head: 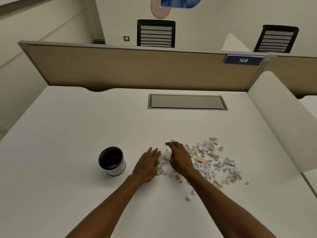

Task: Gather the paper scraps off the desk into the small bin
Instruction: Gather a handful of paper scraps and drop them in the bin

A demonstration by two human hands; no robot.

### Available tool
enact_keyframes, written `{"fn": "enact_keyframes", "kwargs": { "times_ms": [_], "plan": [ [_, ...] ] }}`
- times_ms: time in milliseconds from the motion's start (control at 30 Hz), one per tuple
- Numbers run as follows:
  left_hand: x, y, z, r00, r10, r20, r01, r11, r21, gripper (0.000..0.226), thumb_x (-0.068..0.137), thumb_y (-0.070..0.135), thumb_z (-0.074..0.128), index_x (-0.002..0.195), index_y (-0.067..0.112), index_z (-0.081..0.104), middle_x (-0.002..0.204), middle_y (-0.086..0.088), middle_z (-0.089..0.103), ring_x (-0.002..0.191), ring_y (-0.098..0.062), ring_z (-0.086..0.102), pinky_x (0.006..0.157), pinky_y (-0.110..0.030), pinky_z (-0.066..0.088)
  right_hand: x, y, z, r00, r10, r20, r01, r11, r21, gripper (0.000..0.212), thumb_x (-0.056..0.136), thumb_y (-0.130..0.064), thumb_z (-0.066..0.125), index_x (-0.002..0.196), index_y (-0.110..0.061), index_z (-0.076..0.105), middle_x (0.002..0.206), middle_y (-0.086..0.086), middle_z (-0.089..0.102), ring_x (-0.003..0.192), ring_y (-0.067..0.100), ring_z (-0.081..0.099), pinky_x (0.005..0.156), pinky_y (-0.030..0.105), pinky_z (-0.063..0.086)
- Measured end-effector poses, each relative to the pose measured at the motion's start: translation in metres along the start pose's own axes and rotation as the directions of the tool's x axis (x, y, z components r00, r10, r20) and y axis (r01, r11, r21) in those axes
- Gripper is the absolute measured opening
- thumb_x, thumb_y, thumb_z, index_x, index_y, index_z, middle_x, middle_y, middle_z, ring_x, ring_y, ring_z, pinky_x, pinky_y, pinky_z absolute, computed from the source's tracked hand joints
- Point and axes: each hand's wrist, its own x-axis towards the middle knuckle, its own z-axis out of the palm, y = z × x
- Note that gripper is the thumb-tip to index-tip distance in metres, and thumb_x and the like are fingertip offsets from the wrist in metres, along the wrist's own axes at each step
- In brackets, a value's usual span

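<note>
Now, step: corralling paper scraps (208, 162) on desk (85, 127), right of small bin (112, 161).
Left hand (147, 166): flat, fingers spread.
Right hand (180, 157): cupped, holding nothing visible.
Advice: sweep inward, press palms together, lift over bin.

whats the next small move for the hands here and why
Probably close both hands together to pinch up the scraps between them. The left hand and right hand flank a small clump of paper scraps, most scraps lie spread to the right, and the small bin stands upright and open just left.
</note>
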Motion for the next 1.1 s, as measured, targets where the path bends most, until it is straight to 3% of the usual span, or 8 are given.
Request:
{"fn": "enact_keyframes", "kwargs": {
  "times_ms": [167,267,400,533,700,800,967,1100],
  "plan": [
    [-0.018,0.004,0.015,0.999,0.044,-0.006,-0.044,0.999,-0.005,0.050,0.107,0.023,0.033,0.157,0.020,0.027,0.165,0.002,0.024,0.155,-0.014,0.015,0.126,-0.033,0.010,0.031,0.013,-0.019,0.992,0.063,0.107,-0.048,0.989,-0.143,0.070,0.087,0.003,0.045,0.154,-0.013,0.034,0.164,0.013,0.027,0.150,0.032,0.024,0.116,0.045,0.035],
    [-0.025,0.006,0.011,0.996,0.056,-0.066,-0.061,0.996,-0.068,0.049,0.106,0.020,0.036,0.155,0.022,0.033,0.162,0.004,0.033,0.150,-0.014,0.028,0.125,-0.032,0.015,0.036,0.017,-0.015,0.972,0.082,0.220,-0.034,0.976,-0.216,0.064,0.096,-0.006,0.044,0.157,-0.012,0.026,0.167,0.013,0.018,0.153,0.033,0.017,0.121,0.046,0.028],
    [-0.031,0.001,-0.003,0.977,-0.003,-0.211,-0.049,0.969,-0.242,0.042,0.103,0.018,0.045,0.145,0.023,0.051,0.150,0.003,0.051,0.138,-0.014,0.048,0.117,-0.034,0.036,0.018,0.010,-0.001,0.956,0.053,0.290,0.007,0.979,-0.204,0.055,0.100,-0.017,0.049,0.152,-0.011,0.036,0.161,0.014,0.032,0.148,0.033,0.028,0.118,0.044,0.033],
    [-0.041,-0.013,-0.011,0.945,-0.141,-0.293,0.065,0.965,-0.255,0.042,0.101,0.025,0.054,0.142,0.024,0.053,0.145,0.004,0.055,0.136,-0.017,0.046,0.114,-0.030,0.037,-0.014,0.008,0.011,0.964,-0.062,0.258,0.094,0.989,-0.112,0.047,0.098,-0.015,0.046,0.144,-0.015,0.049,0.149,0.009,0.049,0.136,0.029,0.043,0.103,0.041,0.046],
    [-0.053,-0.026,-0.014,0.966,-0.221,-0.134,0.190,0.959,-0.211,0.077,0.083,0.050,0.074,0.149,0.025,0.043,0.144,0.000,0.042,0.133,-0.017,0.040,0.104,-0.027,0.039,-0.028,0.012,0.005,0.984,-0.036,0.177,0.046,0.997,-0.055,0.055,0.095,-0.037,0.056,0.147,-0.022,0.044,0.144,0.003,0.053,0.132,0.024,0.047,0.099,0.039,0.049],
    [-0.054,-0.026,-0.011,0.969,-0.248,0.014,0.245,0.949,-0.198,0.095,0.074,0.049,0.083,0.153,0.026,0.036,0.145,0.000,0.032,0.132,-0.018,0.041,0.105,-0.031,0.044,-0.026,0.010,0.003,0.950,0.002,0.312,0.046,0.988,-0.147,0.080,0.087,-0.055,0.063,0.154,-0.023,0.033,0.151,0.005,0.043,0.137,0.027,0.040,0.103,0.043,0.048],
    [-0.042,-0.013,-0.008,0.970,-0.238,0.045,0.241,0.942,-0.232,0.091,0.075,0.028,0.086,0.152,0.017,0.038,0.135,-0.001,0.034,0.115,-0.021,0.056,0.095,-0.029,0.051,-0.023,0.004,0.009,0.930,-0.050,0.364,0.120,0.978,-0.172,0.087,0.083,-0.060,0.067,0.155,-0.024,0.031,0.154,0.004,0.040,0.139,0.025,0.040,0.103,0.042,0.047],
    [-0.032,-0.003,-0.008,0.978,-0.205,0.036,0.208,0.958,-0.198,0.089,0.071,0.029,0.088,0.147,0.021,0.042,0.130,-0.003,0.037,0.109,-0.020,0.057,0.092,-0.028,0.052,-0.020,-0.003,0.011,0.907,-0.078,0.413,0.160,0.972,-0.169,0.102,0.074,-0.063,0.075,0.157,-0.027,0.027,0.155,0.003,0.038,0.139,0.025,0.039,0.101,0.043,0.048]
  ]
}}
